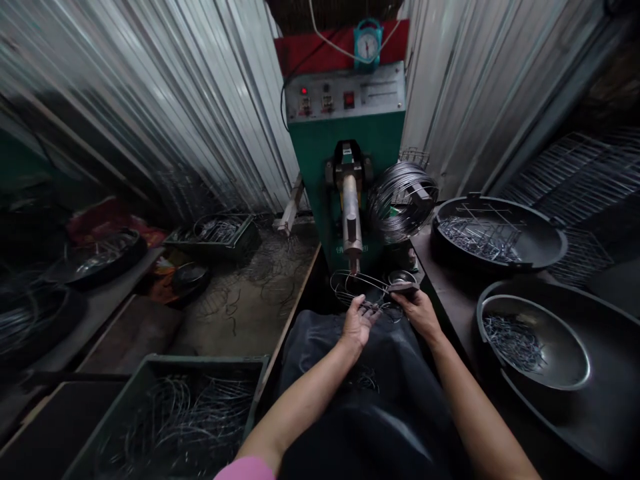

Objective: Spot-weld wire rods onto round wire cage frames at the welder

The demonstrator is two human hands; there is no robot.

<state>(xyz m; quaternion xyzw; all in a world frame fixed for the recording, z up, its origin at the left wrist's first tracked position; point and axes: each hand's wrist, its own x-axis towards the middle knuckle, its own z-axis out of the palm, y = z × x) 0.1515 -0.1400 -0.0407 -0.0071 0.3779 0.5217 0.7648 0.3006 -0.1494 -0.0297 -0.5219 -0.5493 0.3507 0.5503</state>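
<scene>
My left hand (358, 323) is closed on a round wire frame (367, 279), its thumb raised at the near rim and its fingers among the wires. My right hand (421, 312) pinches a dark flat piece (404, 288) at the right side of the same frame. I cannot make out whether that piece is joined to the wire. Just beyond the hands, the electrode arm (352, 213) of a green spot welding machine (313, 160) points down toward the frame. A dark apron (320, 353) covers the lap beneath.
A coil of wire (403, 200) hangs on the machine's right. At right stand a wide pan (543, 243) and a metal bowl (565, 353), both holding small wire pieces. A green crate (205, 360) of wire parts lies at lower left. Loose wire rings litter the floor (260, 313).
</scene>
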